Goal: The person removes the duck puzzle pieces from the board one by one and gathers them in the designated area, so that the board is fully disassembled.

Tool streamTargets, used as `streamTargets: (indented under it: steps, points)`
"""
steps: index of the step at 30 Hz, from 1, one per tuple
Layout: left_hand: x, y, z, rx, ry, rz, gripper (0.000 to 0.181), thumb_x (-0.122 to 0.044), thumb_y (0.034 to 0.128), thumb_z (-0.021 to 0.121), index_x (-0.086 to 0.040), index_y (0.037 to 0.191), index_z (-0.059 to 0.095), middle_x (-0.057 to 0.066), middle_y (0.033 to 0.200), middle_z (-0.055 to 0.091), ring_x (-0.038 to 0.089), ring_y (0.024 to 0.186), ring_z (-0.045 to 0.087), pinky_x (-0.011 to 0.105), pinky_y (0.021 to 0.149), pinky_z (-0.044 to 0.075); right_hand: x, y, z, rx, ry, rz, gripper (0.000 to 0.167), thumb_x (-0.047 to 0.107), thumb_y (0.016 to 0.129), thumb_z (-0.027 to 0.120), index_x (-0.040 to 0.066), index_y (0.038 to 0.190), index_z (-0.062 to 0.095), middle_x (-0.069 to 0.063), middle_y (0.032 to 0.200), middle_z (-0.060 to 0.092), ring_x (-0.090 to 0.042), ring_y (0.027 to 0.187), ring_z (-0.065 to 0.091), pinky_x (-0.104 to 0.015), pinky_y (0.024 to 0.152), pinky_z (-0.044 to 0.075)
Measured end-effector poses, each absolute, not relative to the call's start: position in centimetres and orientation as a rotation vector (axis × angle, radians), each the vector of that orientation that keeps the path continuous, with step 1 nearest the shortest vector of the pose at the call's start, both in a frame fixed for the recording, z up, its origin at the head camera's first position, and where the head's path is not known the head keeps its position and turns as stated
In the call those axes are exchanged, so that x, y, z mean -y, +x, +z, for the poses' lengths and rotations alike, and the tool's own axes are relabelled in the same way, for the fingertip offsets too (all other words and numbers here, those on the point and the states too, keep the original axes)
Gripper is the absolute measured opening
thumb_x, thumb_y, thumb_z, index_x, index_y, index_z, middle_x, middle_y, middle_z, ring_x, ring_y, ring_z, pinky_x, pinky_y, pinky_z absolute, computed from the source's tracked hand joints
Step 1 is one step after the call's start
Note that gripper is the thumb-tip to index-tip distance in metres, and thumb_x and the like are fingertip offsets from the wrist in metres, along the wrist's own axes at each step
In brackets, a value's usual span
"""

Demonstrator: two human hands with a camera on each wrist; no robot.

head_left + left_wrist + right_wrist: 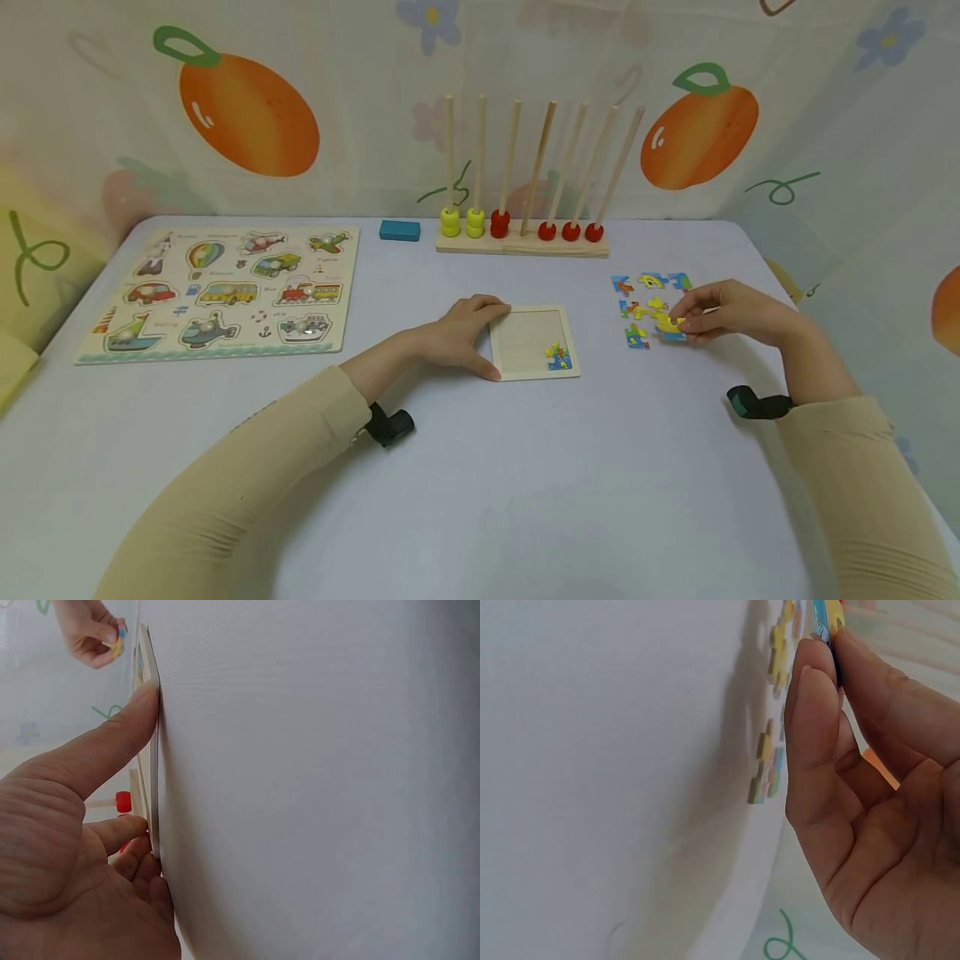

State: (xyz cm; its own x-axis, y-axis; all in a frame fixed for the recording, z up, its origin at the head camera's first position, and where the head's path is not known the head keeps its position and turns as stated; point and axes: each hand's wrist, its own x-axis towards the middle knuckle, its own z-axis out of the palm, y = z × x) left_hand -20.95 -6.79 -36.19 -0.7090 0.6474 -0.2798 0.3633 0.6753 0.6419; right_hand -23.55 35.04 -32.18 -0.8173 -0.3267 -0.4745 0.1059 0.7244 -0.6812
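My left hand holds a small square wooden puzzle tray by its left side, thumb at the near corner and fingers at the far one. In the tray's near right corner lies a joined patch of jigsaw pieces, yellow and blue. Off to the right, my right hand pinches a yellow and blue jigsaw piece between thumb and fingertips, raised off the table in the right wrist view. Several loose jigsaw pieces lie beside that hand; its fingertips may hide some of them.
A vehicle picture puzzle board lies at the left of the white table. Along the back edge are a blue block and a wooden peg stand with tall rods and red and yellow-green beads. A fruit-print cloth hangs behind.
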Motion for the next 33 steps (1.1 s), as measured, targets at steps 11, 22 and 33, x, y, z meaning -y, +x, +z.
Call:
streamTargets:
  steps: [11, 22, 33]
  points:
    - [6.7, -20.8, -36.0, -2.392, 0.773, 0.764, 0.098, -0.034, 0.0809, 0.079, -0.010, 0.157, 0.023, 0.009, 0.164, 0.018, 0.031, 0.152, 0.014, 0.051, 0.124, 0.022, -35.3, -23.9, -33.7, -2.300, -0.150, -0.955, 0.036, 0.010, 0.093, 0.066, -0.010, 0.121, 0.059, 0.001, 0.092, 0.066, -0.009, 0.076, 0.066, -0.024, 0.074, 0.059]
    - [6.8, -20.9, -36.0, -2.397, 0.781, 0.762, 0.098, -0.034, 0.0813, 0.079, -0.010, 0.157, 0.022, 0.010, 0.164, 0.017, 0.032, 0.152, 0.014, 0.051, 0.124, 0.021, -34.4, -24.0, -33.4, -2.390, -0.105, -0.815, 0.035, 0.016, 0.088, 0.073, -0.007, 0.113, 0.063, 0.003, 0.083, 0.068, -0.011, 0.071, 0.065, -0.023, 0.069, 0.058]
    - [6.7, -20.9, -36.1, -2.395, 0.778, 0.768, 0.098, -0.035, 0.0809, 0.079, -0.010, 0.157, 0.023, 0.010, 0.164, 0.018, 0.032, 0.152, 0.014, 0.051, 0.124, 0.021, -34.2, -24.0, -33.2, -2.392, -0.091, -0.800, 0.035, 0.016, 0.088, 0.074, -0.007, 0.111, 0.062, 0.003, 0.077, 0.066, -0.011, 0.069, 0.063, -0.023, 0.067, 0.057]
